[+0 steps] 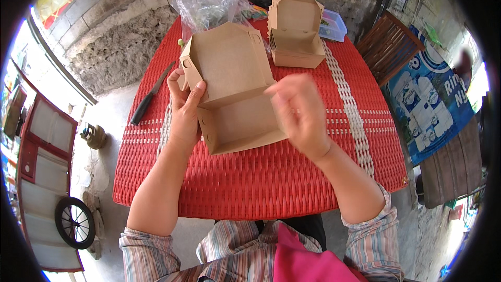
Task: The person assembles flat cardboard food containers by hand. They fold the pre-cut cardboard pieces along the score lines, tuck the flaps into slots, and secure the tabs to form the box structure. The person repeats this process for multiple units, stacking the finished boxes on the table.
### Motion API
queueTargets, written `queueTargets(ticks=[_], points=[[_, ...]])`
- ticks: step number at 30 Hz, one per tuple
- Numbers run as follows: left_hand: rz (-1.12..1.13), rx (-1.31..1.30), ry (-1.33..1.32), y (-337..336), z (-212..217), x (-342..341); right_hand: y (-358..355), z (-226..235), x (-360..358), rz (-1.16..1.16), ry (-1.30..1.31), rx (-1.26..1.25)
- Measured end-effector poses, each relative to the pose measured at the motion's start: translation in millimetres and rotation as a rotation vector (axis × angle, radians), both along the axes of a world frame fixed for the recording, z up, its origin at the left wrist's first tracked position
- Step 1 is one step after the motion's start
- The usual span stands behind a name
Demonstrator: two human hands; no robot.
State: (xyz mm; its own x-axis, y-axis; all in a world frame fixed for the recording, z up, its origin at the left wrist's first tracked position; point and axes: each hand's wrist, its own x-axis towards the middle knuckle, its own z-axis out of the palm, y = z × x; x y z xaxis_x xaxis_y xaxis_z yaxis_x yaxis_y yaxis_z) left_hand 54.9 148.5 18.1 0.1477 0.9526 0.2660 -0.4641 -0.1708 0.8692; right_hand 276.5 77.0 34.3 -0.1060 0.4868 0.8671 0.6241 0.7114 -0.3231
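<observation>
While the left hand (183, 109) clamps its thumb and fingers on the left wall of the open brown paper box (232, 91), the box sits tilted above the red woven table (261, 177), near its middle. Just right of the box, the right hand (297, 115) is blurred; I cannot tell how its fingers stand. Behind the box stand a second folded box (296, 34) and a plastic bag (203, 0); left of it lies a knife (151, 95). Held on one side only, the box could twist or crease
</observation>
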Motion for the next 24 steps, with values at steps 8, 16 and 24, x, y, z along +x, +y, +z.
queueTargets(ticks=[8,16,24], points=[[-0.100,0.007,0.008,-4,2,0,15,-8,17,0.177,0.358,-0.581],[0.033,0.155,0.157,-8,0,10,22,-25,11,0.293,0.631,-0.696],[0.149,0.291,0.351,-2,-5,10,20,-32,2,0.310,0.413,-0.635]])
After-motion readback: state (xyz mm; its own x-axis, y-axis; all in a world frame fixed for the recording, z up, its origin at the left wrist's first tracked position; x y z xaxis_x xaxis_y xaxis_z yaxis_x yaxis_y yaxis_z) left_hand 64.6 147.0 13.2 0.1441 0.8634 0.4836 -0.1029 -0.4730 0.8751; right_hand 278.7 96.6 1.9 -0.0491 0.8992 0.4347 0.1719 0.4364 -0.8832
